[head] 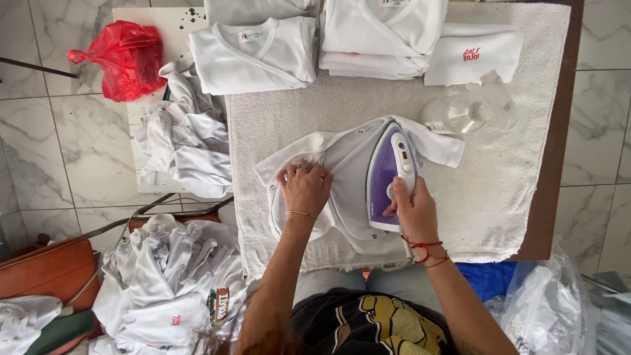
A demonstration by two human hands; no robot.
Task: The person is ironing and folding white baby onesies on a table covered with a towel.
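Purple-and-white iron [389, 172] sits clamped in the right hand [413, 209] on a small white garment [342, 164] spread near the surface's front edge, while the left hand [305, 189] presses flat, fingers apart, on its cloth. White towel [519, 131] covers the brown surface [559, 144] above grey marble floor tiles [39, 151] (folded white garments [256, 56] line the far edge). Red plastic bag [125, 59], knotted shut, hides its contents.

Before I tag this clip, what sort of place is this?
Probably a home or small garment workshop's ironing station: a purple iron on a white garment, folded stacks on a towel-covered table, unironed piles beside it.
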